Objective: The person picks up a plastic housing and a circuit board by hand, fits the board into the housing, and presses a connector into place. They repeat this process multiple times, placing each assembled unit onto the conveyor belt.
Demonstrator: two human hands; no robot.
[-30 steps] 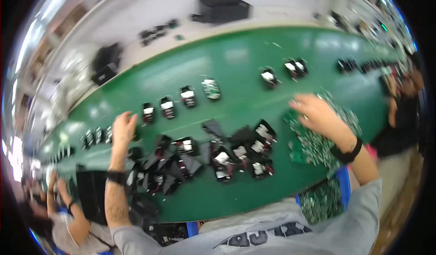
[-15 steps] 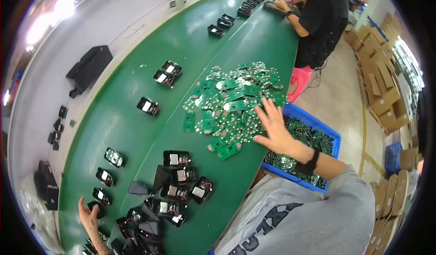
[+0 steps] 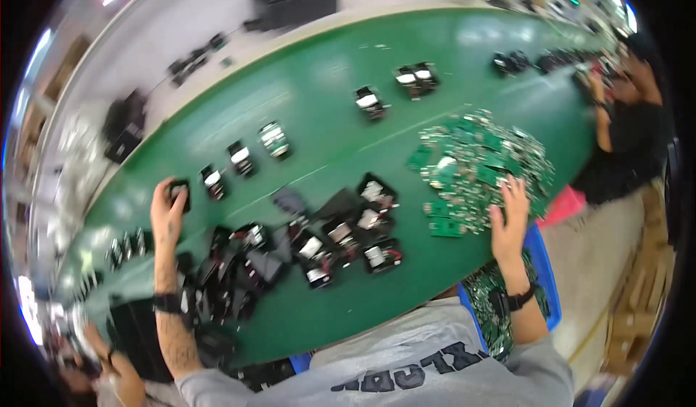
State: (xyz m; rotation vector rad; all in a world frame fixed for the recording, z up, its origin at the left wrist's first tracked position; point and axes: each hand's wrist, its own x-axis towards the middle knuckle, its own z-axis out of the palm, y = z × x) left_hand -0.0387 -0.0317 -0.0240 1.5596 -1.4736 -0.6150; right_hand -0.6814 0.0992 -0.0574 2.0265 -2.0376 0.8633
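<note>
My left hand [image 3: 167, 215] is closed on a small black plastic case [image 3: 181, 195] at the left of the table, thumb and fingers round it. Beside it runs a spaced row of black cases with parts inside, the nearest being an open case [image 3: 212, 181]. My right hand [image 3: 512, 218] is open, fingers stretched out at the near edge of a heap of green circuit boards [image 3: 478, 171]. Whether its fingertips touch the boards I cannot tell. Between my hands lies a jumbled group of black cases [image 3: 341, 237] with silvery blocks and red wires.
A blue crate [image 3: 549, 280] full of circuit boards stands at the table's near edge under my right forearm. More cases [image 3: 417, 79] sit farther back on the green table [image 3: 406, 284]. Co-workers sit at the far right [image 3: 627, 128] and lower left [image 3: 119, 374]. Cardboard boxes [image 3: 634, 291] are stacked at right.
The view has swung round to the left, so the table now lies more across the picture. My left hand stays at the black case; my right remains open by the board heap.
</note>
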